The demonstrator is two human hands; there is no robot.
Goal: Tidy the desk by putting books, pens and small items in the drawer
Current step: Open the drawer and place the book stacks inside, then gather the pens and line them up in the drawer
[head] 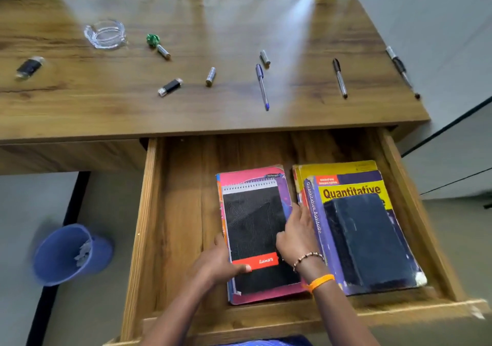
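The wooden drawer (173, 225) is pulled open below the desk (213, 20). Inside, a black spiral notebook (253, 217) lies on a pink book (250, 176). My left hand (221, 263) grips the notebook's lower left edge, thumb on its red band. My right hand (295, 233) rests on its right edge. Beside it a dark blue book (364, 239) lies on the yellow Quantitative Aptitude book (351, 192). On the desk lie a blue pen (262, 85), a black pen (340, 77) and a third pen (402, 71).
The desk also holds a glass ashtray (105, 33), a crumpled green scrap (152, 39), three batteries (210, 77) (163, 51) (265, 58) and two black USB sticks (170, 87) (29, 68). A blue waste bin (66, 255) stands on the floor at the left. The drawer's left half is bare wood.
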